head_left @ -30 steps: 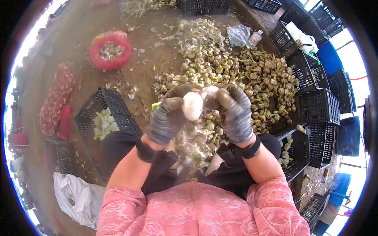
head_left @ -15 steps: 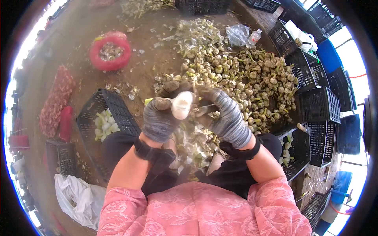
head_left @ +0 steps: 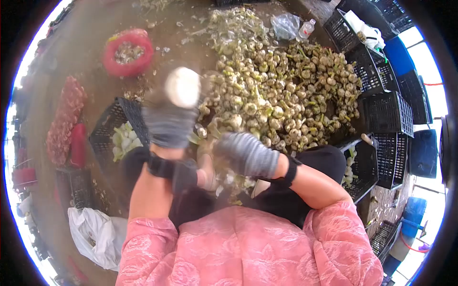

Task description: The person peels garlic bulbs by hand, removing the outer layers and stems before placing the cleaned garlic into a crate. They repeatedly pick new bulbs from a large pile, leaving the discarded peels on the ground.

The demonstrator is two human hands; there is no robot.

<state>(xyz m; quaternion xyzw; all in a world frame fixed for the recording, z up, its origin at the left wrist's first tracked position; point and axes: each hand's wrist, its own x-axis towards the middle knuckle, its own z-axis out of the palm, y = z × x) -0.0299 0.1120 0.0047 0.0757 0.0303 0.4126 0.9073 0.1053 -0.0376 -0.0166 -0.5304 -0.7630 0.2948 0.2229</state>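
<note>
My left hand (head_left: 169,125), in a grey knit glove and smeared by motion, is closed around a peeled white garlic bulb (head_left: 182,87), held up above the floor. Lower and to the right, my right hand (head_left: 245,155) wears a matching glove. Its fingers are curled in, and whatever they hold is hidden. A pale green piece of stem (head_left: 195,138) shows between the two hands. Just beyond my right hand spreads a large heap of unpeeled garlic bulbs (head_left: 281,100), with short stems and dirty skins.
A black crate (head_left: 107,121) with white bulbs stands by my left knee, another black crate (head_left: 365,176) by my right. A red mesh sack (head_left: 109,59), loose skins (head_left: 234,28), a plastic bottle (head_left: 307,29) and a white bag (head_left: 98,238) lie around. Stacked crates (head_left: 389,114) line the right side.
My left hand has moved up and left with the garlic bulb, away from the right hand. My right hand has dropped lower and inward, its fingers now more curled.
</note>
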